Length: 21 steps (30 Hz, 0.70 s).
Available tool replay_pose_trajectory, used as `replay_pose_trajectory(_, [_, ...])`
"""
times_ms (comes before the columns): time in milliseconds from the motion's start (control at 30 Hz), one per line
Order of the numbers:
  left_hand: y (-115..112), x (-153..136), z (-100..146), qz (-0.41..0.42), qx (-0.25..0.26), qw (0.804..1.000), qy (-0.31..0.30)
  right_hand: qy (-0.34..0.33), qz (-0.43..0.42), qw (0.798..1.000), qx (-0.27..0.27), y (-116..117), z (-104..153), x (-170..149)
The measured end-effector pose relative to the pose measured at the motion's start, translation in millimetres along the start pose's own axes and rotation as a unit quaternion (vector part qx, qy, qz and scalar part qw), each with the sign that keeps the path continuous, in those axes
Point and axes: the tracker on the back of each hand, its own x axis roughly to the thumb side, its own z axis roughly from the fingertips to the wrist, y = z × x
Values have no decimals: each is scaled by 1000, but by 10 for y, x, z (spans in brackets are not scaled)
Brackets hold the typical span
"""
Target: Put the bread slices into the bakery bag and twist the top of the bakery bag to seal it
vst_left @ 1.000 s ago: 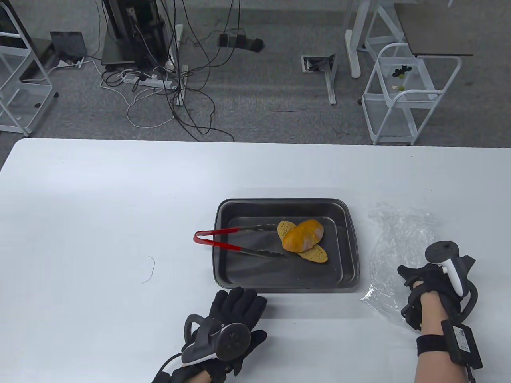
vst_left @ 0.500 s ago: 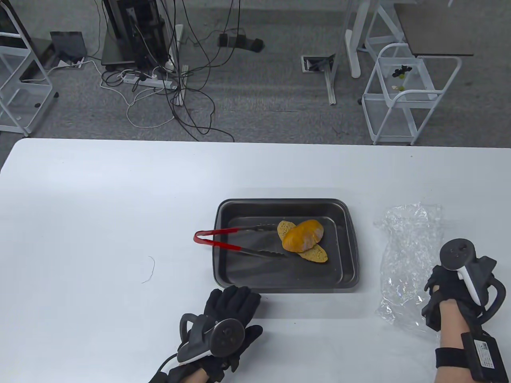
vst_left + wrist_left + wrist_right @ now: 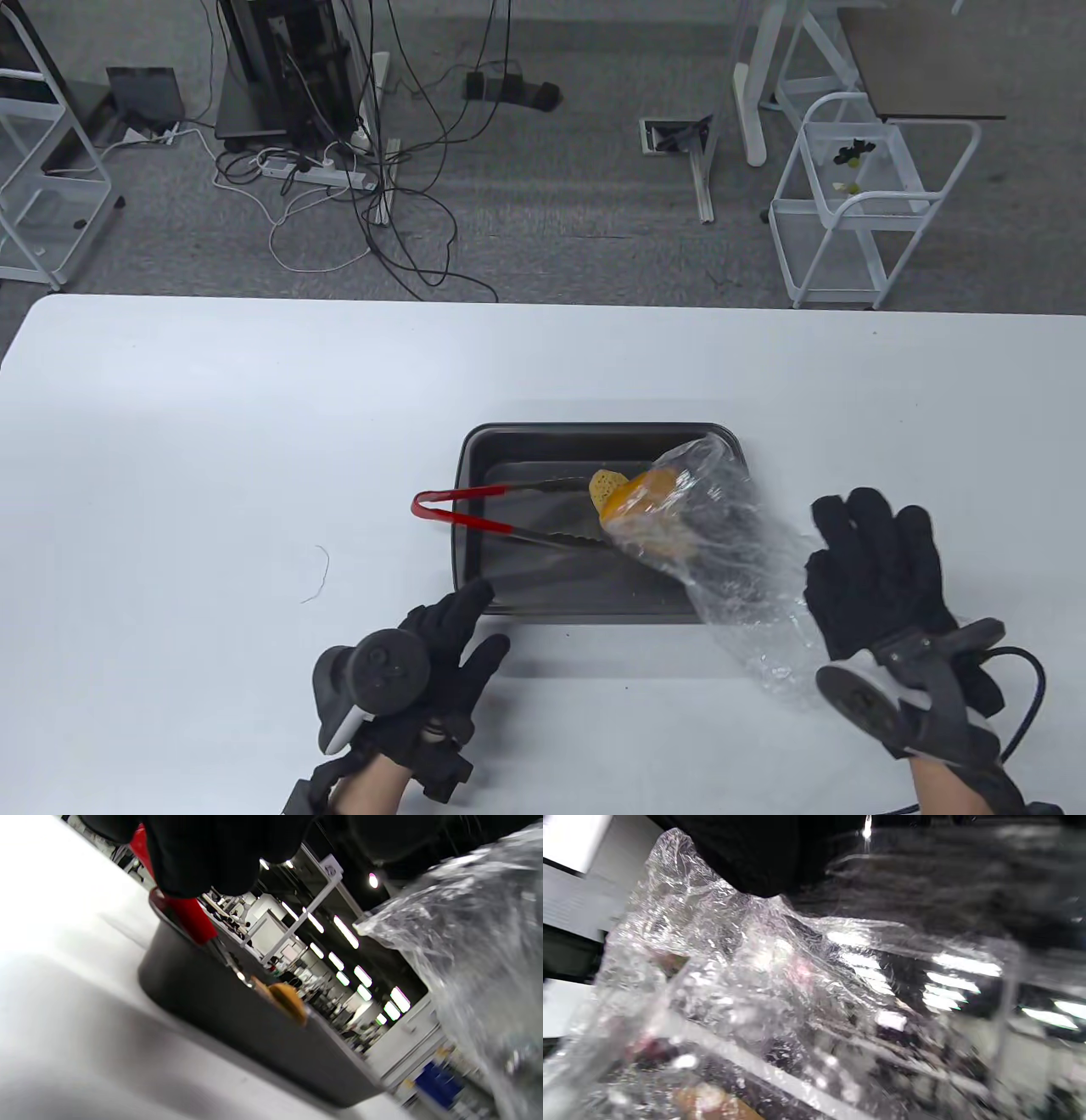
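- The right hand (image 3: 878, 569) hovered right of the tray (image 3: 479, 586), fingers straight and spread; whether its thumb pinched the bag (image 3: 738, 586) could not be told.
- The clear, crinkled bag was off the table (image 3: 212, 424), slanting from beside the right palm up over the tray's right half, its far end covering part of the bread.
- The bread slices (image 3: 632, 501) lay in the tray's right half, a tan slice beside an orange-crusted piece.
- Red-handled tongs (image 3: 475, 514) rested in the tray, their handle loop sticking out over its left rim and their tips by the bread.
- The left hand (image 3: 428, 666) sat at the tray's near left corner, fingers loosely extended, holding nothing.
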Motion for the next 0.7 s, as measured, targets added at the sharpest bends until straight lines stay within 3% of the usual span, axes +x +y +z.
replay_pose_trajectory(100, [71, -141, -18, 101, -25, 995, -3, -84, 10, 996, -32, -110, 49, 436])
replay_pose_trajectory(267, [45, -339, -119, 245, -114, 962, -44, -191, 96, 974, -71, -111, 152, 971])
replay_pose_trajectory(333, [8, -317, -143, 270, -168, 944, -82, -212, 113, 967, -86, -81, 160, 1084])
replay_pose_trajectory(400, [-20, -264, -138, 262, -193, 941, -96, -215, 119, 965, -91, -60, 153, 1124])
replay_pose_trajectory(533, [-67, -156, -124, 168, -172, 966, -91, -215, 93, 968, -88, 15, 103, 1077])
replay_pose_trajectory(700, [3, -124, -92, 124, -89, 987, -49, -215, 106, 966, -101, 42, 48, 980])
